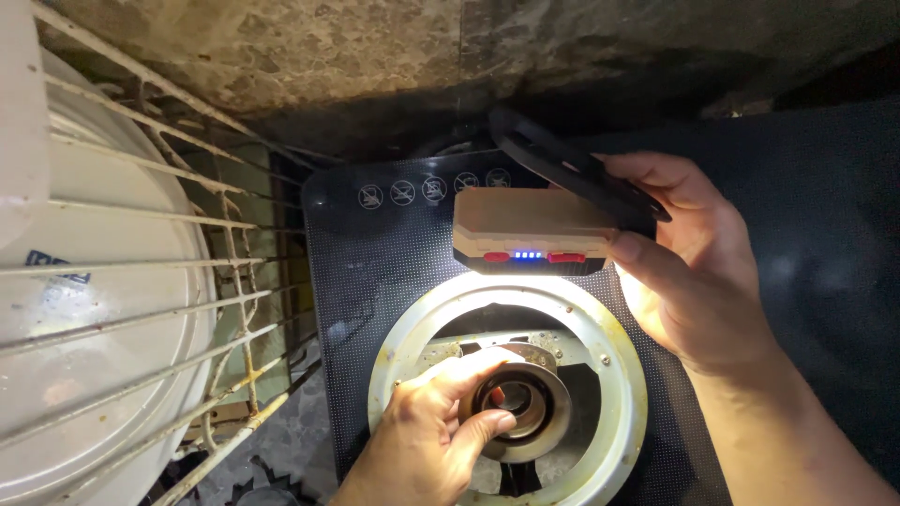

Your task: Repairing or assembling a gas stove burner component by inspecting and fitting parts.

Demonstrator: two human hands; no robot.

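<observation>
The left hand [427,436] curls around a round metal burner part [525,403], thumb at its near rim and fingers over its far edge, so the hand is half closed and gripping it. The part sits inside a pale ring [609,328], which frames the hand on the far and right sides. The ring lies on a black dotted glass top [375,272] spreading out under and beyond the hand.

The right hand [698,272], up and to the right of the left, is closed around a boxy tan lamp [530,230], thumb along its near right edge and fingers behind. The lamp hangs just over the far edge of the ring, lighting it. Against the fingers' far side lies the lamp's black handle [572,169].

Left of the left hand stands a rusty wire rack [187,309] with a white round vessel [84,309] behind it. Beyond everything rises a stained wall [375,47].
</observation>
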